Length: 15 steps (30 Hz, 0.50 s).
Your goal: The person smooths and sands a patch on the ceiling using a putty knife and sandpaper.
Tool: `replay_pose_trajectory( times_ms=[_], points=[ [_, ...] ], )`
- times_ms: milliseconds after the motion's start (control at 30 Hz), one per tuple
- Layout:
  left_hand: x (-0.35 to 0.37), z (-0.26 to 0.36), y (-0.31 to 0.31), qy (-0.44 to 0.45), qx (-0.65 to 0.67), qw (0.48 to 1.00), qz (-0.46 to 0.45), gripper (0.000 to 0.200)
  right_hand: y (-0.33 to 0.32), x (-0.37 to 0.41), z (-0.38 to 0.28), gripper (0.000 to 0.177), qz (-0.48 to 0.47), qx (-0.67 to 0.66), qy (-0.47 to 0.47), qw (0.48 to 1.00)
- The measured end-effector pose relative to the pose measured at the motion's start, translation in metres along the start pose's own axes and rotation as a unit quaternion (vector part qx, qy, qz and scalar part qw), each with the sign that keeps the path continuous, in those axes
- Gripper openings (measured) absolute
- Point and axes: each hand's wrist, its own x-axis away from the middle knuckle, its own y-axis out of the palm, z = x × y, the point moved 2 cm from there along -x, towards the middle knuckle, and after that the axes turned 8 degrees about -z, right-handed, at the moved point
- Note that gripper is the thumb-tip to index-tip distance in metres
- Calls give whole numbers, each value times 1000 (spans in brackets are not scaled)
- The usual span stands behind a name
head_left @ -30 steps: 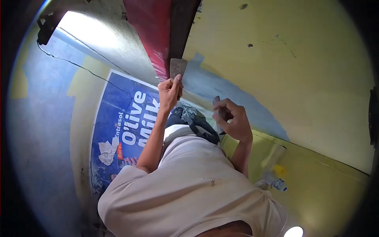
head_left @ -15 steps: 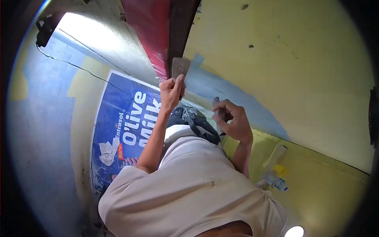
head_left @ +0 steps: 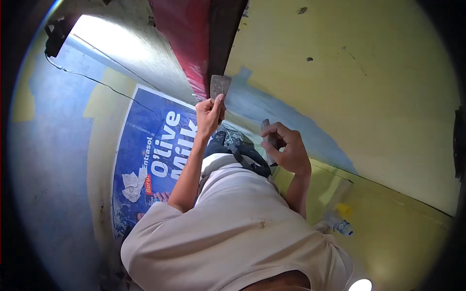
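Note:
My left hand is closed around a putty knife, its flat grey blade pointing up past my thumb. The blade overlaps the dark edge beside the red panel in this view. Farther right, my right hand is curled, thumb and fingers gripping a dark grey flat scraper seen nearly edge-on. Part of that scraper is hidden behind the fingers. Both hands are held out ahead of my body, apart from each other.
A yellow wall with a grey-blue patch rises to the right. At left hangs a blue milk poster under a bright lamp-lit area. A red panel stands at top. A plastic bottle lies at lower right.
The putty knife in my left hand has dipped slightly and tilted a little to the left. My right hand stays nearly in place, still gripping the scraper.

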Motion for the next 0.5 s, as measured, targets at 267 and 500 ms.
replay_pose_trajectory(
  times_ms=[267, 500],
  points=[
    [-1, 8, 8, -8, 7, 1000, 4, 50, -1, 1, 0, 17, -2, -2, 6, 1000],
    [5, 8, 5, -6, -17, 1000, 2, 49, -2, 2, 1, 18, -4, 1, 11, 1000]
  ],
)
